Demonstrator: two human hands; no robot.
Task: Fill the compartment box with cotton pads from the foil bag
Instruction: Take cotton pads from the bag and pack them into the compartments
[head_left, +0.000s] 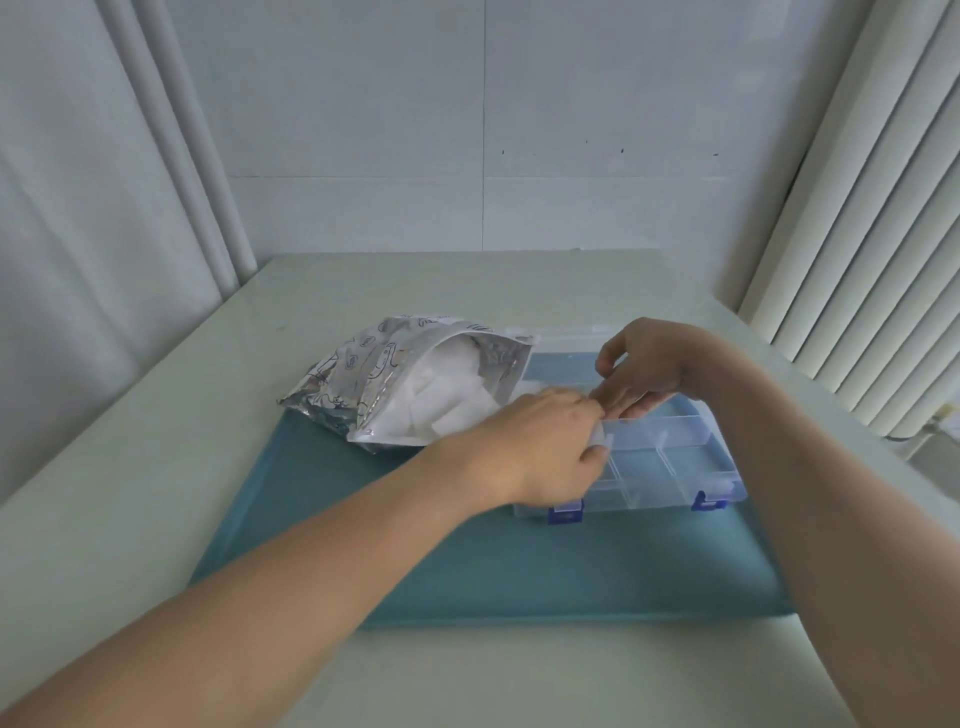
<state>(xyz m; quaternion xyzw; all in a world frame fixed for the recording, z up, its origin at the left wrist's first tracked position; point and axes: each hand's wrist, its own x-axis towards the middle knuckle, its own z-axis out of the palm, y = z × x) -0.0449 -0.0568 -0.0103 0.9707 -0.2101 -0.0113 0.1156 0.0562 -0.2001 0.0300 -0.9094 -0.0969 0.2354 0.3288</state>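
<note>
A person's left hand (545, 441) is lying over the left part of the clear compartment box (670, 457) at centre right of the frame, its fingers curled and pinching a white cotton pad (602, 439) against the box's near-left compartments. The right hand (641, 369) is hovering just behind it, over the far side of the box, with thumb and forefinger drawn together; whether anything is held between them cannot be told, since the left hand's knuckles are covering that spot. The two hands are touching or nearly so.

The box is sitting open, its lid lying flat behind it and its two blue latches (566, 512) facing the viewer (the compartments that are showing on the right look empty). The foil bag (363, 374), printed with line drawings, is lying on its side just left of the box, in the centre of the frame, its mouth gaping toward the box and showing a heap of white cotton pads (441, 395) inside. Box and bag are both resting on a teal tray (519, 582), which is occupying the pale worktop (130, 467). White blinds (883, 234) are hanging at upper right.
</note>
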